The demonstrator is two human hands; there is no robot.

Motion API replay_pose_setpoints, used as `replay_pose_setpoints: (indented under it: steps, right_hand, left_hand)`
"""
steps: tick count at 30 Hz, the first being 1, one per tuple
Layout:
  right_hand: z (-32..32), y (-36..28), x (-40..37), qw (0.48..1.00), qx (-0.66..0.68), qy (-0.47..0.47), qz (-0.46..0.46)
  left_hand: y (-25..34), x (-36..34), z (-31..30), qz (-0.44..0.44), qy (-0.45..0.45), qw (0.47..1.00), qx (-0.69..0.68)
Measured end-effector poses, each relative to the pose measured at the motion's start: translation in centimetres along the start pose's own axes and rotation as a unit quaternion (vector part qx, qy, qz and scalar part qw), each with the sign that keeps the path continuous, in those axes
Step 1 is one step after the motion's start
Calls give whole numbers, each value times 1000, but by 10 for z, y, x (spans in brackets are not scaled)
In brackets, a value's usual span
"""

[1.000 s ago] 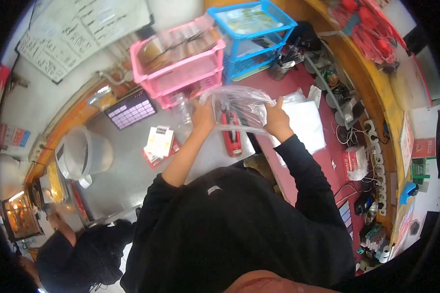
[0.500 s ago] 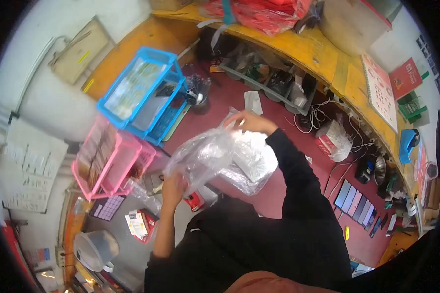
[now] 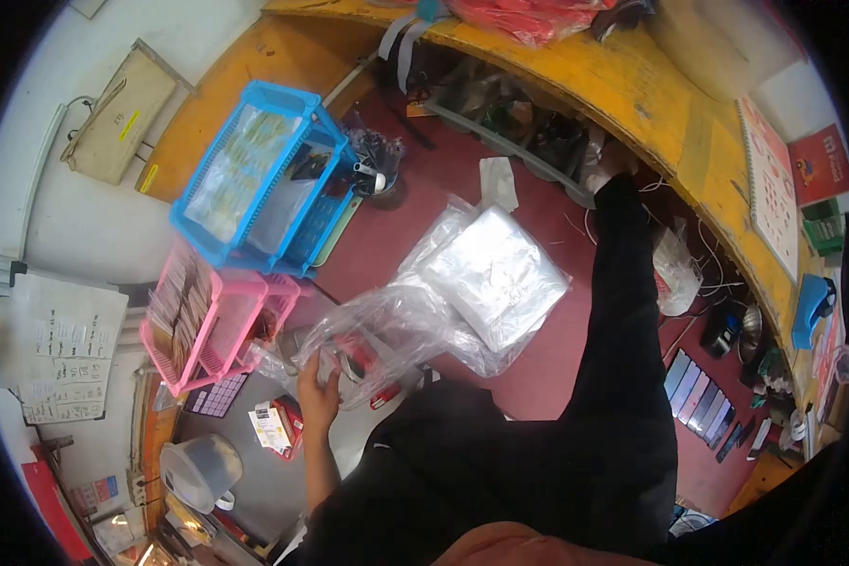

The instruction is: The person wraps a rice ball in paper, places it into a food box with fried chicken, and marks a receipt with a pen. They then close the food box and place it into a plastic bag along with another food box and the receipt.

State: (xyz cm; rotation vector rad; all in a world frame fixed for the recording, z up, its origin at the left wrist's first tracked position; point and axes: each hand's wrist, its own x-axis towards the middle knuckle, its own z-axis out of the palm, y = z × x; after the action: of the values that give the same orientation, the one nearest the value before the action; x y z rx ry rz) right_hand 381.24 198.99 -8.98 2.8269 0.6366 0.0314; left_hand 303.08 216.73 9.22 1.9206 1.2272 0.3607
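A large clear plastic bag point(image 3: 387, 316) lies crumpled over the front of the desk. My left hand point(image 3: 318, 396) grips its near-left edge between thumb and fingers. Beside the bag, partly overlapping it, rests a flat stack of shiny clear plastic point(image 3: 500, 274) on the red desk top. My right arm stretches far forward, and my right hand point(image 3: 615, 162) is at the right end of a grey divided tray point(image 3: 509, 146) under the wooden shelf. Its fingers are lost in shadow among plastic-wrapped items there.
A blue tiered rack point(image 3: 255, 179) and a pink tiered rack point(image 3: 219, 325) stand at the left. Next to them is a pen cup point(image 3: 385, 184). A yellow wooden shelf point(image 3: 575, 75) curves overhead. Cables and a bagged box point(image 3: 674, 274) sit at the right.
My right hand has left the plastic stack and reached forward right to the grey tray. My left hand has lowered slightly, still with the bag, which now sags flatter.
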Motion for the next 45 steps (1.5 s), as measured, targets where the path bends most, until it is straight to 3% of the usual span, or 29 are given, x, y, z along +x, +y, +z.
replay_pose_setpoints:
  steps: [11, 18, 20, 22, 24, 25, 26, 27, 29, 32, 35, 36, 37, 39, 40, 41, 42, 43, 44, 45]
  right_hand:
    - [-21, 18, -11, 964, 62, 255, -42]
    - [-60, 38, -35, 887, 194, 412, -76]
    - [-43, 63, -26, 867, 367, 328, -76]
    - [-1, 92, -6, 809, 506, 286, -89]
    - [-1, 102, -6, 819, 515, 231, -107]
    - [-24, 91, -21, 711, 685, 143, -61]
    - [-60, 69, -44, 513, 857, 41, 23]
    - [-91, 49, -62, 421, 905, -6, 51]
    - [-147, 6, -103, 369, 928, -50, 19]
    - [-228, -73, -204, 402, 908, -93, -70]
    - [-264, -144, -281, 224, 911, -267, -222]
    - [-269, -169, -312, 227, 911, -258, -226]
    - [-269, -194, -341, 145, 894, -321, -276]
    - [-242, -259, -411, 17, 860, -476, -183]
    - [-228, -292, -446, -40, 832, -541, -118]
    - [-229, -314, -492, -27, 791, -598, -129]
    - [-229, -342, -538, 21, 738, -653, -171]
    - [-233, -370, -579, 153, 652, -667, -328]
    - [-228, -402, -614, 278, 537, -620, -500]
    - [-208, -439, -642, 364, 412, -523, -652]
  left_hand:
    - [-14, -10, -8, -11, 35, 999, -5]
    - [-27, -22, -13, -56, 54, 997, 10]
    - [-33, -24, -13, -47, 49, 998, -4]
    - [-37, -26, -14, -44, 44, 998, -13]
    - [-42, -29, -15, -49, 41, 998, -18]
    - [-44, -31, -15, -45, 37, 998, -11]
    - [-45, -33, -17, -42, 35, 999, -3]
    - [-47, -36, -18, -40, 34, 999, 4]
    - [-64, -44, -21, -2, 29, 997, 73]
    - [-90, -61, -21, 17, 24, 989, 148]
    - [-113, -81, -26, -31, 0, 995, 94]
    - [-114, -87, -30, -22, 2, 997, 80]
    - [-116, -93, -32, -17, 6, 998, 66]
    - [-124, -107, -40, -126, -32, 990, 44]
    - [-126, -112, -45, -139, -32, 989, 30]
    - [-129, -119, -51, -147, -31, 989, 15]
    - [-136, -129, -53, -150, -14, 988, 9]
    - [-145, -136, -55, -149, 1, 989, 3]
    - [-156, -144, -57, -144, 14, 989, -3]
    - [-168, -154, -58, -50, 40, 992, 109]
